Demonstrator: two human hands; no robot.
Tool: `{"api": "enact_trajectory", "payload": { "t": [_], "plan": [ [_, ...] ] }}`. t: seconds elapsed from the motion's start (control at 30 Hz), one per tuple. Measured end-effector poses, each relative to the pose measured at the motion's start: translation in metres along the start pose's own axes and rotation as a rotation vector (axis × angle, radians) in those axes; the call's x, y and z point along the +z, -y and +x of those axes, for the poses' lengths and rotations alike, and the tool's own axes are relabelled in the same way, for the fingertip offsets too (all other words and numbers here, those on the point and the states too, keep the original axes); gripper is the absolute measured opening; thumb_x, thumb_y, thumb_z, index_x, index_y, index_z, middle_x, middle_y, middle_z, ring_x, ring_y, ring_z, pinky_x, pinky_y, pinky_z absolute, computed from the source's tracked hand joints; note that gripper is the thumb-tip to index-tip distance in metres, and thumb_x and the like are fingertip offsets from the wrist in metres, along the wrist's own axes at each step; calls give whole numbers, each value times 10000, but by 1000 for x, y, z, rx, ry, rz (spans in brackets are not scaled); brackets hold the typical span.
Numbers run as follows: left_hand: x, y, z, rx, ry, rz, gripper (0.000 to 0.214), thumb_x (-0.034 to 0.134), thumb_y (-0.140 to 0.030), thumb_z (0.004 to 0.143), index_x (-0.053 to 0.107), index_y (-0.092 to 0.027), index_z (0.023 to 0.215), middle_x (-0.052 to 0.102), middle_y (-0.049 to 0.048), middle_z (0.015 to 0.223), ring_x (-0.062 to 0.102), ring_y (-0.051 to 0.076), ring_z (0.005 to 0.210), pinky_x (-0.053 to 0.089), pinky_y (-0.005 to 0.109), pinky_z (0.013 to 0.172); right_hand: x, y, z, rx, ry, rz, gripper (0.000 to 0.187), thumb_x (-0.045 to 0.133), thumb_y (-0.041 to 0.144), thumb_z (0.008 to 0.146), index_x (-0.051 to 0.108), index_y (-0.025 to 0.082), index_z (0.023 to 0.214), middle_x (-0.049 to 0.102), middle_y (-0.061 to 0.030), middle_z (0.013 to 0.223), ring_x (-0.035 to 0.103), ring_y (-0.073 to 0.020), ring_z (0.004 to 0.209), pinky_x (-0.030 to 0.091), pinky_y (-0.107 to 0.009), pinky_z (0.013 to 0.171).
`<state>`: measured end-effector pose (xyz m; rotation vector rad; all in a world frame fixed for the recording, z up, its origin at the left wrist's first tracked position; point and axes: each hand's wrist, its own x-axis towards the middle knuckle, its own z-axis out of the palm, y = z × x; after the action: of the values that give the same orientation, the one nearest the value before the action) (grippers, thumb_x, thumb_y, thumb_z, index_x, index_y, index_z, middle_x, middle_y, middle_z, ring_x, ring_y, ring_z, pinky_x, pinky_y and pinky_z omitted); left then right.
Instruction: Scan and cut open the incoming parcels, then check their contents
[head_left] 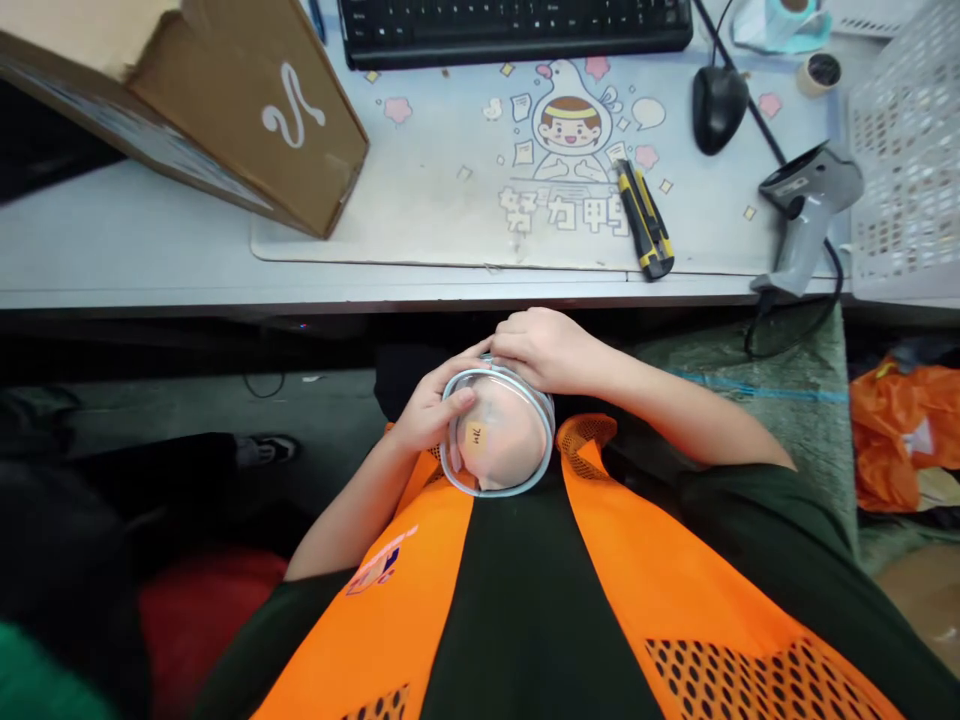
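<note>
A round clear plastic container (501, 440) with a pale pink, rounded content and a small yellow label with handwriting is in front of my vest, below the table edge. My left hand (435, 405) grips its left side, the thumb lying over the rim. On the far right side of the container, my right hand (541, 350) is closed with bent fingers against the edge, and its fingertips meet those of the left hand. Parts of the fingers behind the container are hidden.
On the table mat (450, 210) lie a utility knife (645, 220), a black mouse (718, 108) and a keyboard (517, 28). A barcode scanner (806, 215) with a cable rests beside a white plastic basket (907, 170). A cardboard box (247, 110) stands at left; orange bags (904, 430) lie low at right.
</note>
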<state>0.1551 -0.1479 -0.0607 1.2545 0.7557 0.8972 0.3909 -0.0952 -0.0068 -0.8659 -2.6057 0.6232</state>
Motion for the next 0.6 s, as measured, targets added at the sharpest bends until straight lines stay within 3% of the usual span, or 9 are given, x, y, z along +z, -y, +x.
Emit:
{"api": "enact_trajectory", "payload": {
  "t": [0.2, 0.37, 0.43, 0.5, 0.53, 0.6],
  "plan": [
    [-10, 3, -45, 91, -317, 59, 299, 793, -497, 904, 747, -235, 1042, 758, 109, 1281, 706, 299, 1227, 550, 466, 1092, -6, 18, -29, -95, 42, -156, 277, 466, 160, 1036, 645, 187, 827, 656, -60, 805, 513, -194, 762, 244, -374, 703],
    [-10, 23, -83, 21, -774, 99, 390, 731, -567, 928, 716, -218, 1100, 747, 82, 1278, 702, 240, 1173, 537, 369, 1072, 46, 56, -72, -127, 118, -63, 247, 471, 98, 989, 632, 191, 826, 647, -54, 779, 512, -193, 722, 287, -371, 684],
    [-9, 31, -82, -11, -874, 26, 345, 701, -523, 958, 718, -227, 1135, 757, 53, 1237, 709, 208, 1141, 542, 318, 1038, 62, 65, -78, -55, 118, 22, 270, 442, 141, 1036, 654, 192, 878, 674, -70, 813, 570, -210, 763, 351, -372, 698],
    [-9, 35, -65, 64, -939, -32, 246, 650, -458, 1005, 714, -257, 1131, 760, 9, 1201, 711, 182, 1124, 547, 290, 1023, 66, 66, -75, 93, 39, 154, 245, 488, 317, 1085, 689, 179, 1089, 735, -131, 1039, 657, -254, 968, 456, -396, 817],
    [-7, 34, -52, 141, -957, -35, 210, 614, -432, 1034, 707, -277, 1139, 755, -12, 1205, 707, 172, 1135, 545, 285, 1034, 65, 64, -72, 189, -31, 246, 358, 562, 451, 1066, 659, 173, 1270, 717, -175, 1233, 661, -288, 1124, 490, -426, 913],
    [0, 26, -23, 291, -940, -17, 210, 521, -397, 1092, 677, -324, 1210, 730, -36, 1277, 688, 159, 1194, 530, 290, 1086, 58, 57, -65, 379, -174, 472, 930, 756, 682, 899, 401, 201, 1612, 510, -229, 1596, 560, -349, 1399, 487, -487, 1090]
  ]
}}
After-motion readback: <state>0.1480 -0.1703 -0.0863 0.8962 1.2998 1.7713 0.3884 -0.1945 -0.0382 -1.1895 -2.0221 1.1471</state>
